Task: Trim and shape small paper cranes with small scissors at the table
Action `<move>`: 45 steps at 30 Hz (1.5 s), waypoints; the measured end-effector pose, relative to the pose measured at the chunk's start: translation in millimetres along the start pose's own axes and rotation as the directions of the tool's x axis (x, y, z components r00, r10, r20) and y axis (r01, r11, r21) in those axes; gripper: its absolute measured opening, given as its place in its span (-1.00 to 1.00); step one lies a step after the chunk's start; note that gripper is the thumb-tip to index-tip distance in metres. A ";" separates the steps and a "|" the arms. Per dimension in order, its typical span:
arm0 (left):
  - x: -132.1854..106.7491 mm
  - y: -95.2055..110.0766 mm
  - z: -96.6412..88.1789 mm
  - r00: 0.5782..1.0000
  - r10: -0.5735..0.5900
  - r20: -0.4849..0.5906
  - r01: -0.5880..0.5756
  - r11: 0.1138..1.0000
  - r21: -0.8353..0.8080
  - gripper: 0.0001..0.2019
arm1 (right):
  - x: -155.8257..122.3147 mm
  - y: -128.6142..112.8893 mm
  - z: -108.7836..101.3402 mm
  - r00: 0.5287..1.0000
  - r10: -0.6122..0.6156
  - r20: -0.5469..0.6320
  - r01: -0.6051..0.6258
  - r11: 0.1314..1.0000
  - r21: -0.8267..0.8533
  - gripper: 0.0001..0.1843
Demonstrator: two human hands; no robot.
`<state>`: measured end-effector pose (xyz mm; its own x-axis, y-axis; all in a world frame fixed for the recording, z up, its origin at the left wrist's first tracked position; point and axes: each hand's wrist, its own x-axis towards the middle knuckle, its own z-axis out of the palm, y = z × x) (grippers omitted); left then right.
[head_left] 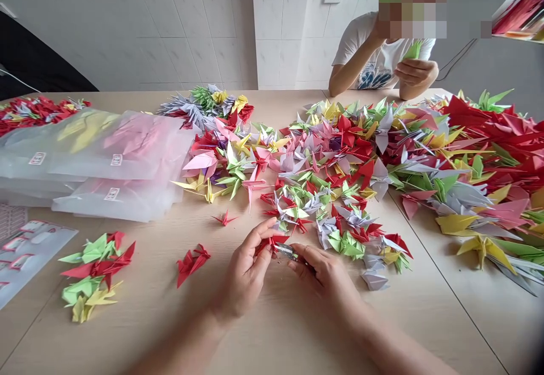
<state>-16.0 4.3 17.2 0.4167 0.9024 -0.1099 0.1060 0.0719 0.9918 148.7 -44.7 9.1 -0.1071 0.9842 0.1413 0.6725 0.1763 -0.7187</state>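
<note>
Between the fingertips of my left hand (249, 270) is a folded red paper crane (277, 241), partly covered by the fingers. My right hand (325, 270) is closed around small scissors (289, 252), whose metal blades touch the red paper; the dark handles are mostly hidden in the fingers. Left of my hands lies a red paper crane pair (193, 263), and a smaller red crane (224, 218) sits farther back. Just beyond my hands spreads a pile of mixed paper cranes (314, 194) in red, green, pink, yellow and pale lilac.
Translucent bags (123, 199) with folded paper inside are stacked at left, beside a label sheet (32, 250). Several cranes (96, 261) form a small group at front left. A larger crane heap (476, 160) covers the right. Across the table, a person (382, 60) holds green paper.
</note>
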 end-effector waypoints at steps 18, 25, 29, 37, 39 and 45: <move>-1.6 4.5 0.9 1.000 0.011 0.005 -0.011 0.999 0.037 -0.62 | 0.1 0.2 2.8 0.999 -0.007 -0.033 0.006 1.000 -0.021 -0.82; 0.0 0.9 1.6 1.000 0.024 -0.002 -0.024 0.999 -0.025 -0.63 | -1.7 -0.3 1.6 1.000 0.014 -0.023 -0.014 1.000 0.024 -0.83; 0.2 0.4 2.0 1.000 0.026 -0.008 -0.027 0.999 -0.032 -0.63 | -0.1 -3.8 -0.7 0.999 0.051 0.019 -0.053 0.995 0.090 -0.82; 4.2 -3.5 -0.9 0.995 -0.021 -0.102 0.010 0.995 -0.102 -0.64 | -3.5 -10.9 -1.8 0.990 -0.049 -0.130 0.071 0.984 0.163 -0.77; 6.0 -4.3 -2.2 0.992 -0.031 -0.120 0.018 0.994 -0.110 -0.64 | -6.4 -11.8 0.9 0.987 -0.082 -0.135 0.106 0.979 0.176 -0.66; 9.0 -3.5 -3.3 0.977 0.080 -0.196 -0.077 0.997 0.026 -0.69 | -8.0 -13.8 8.4 0.983 -0.055 -0.177 0.096 0.968 0.230 -0.66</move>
<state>-15.6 13.5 12.9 0.2390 0.9709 -0.0150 0.0975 -0.0086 0.9952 134.1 -54.8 12.1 -0.0127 0.9541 0.2993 0.4728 0.2695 -0.8389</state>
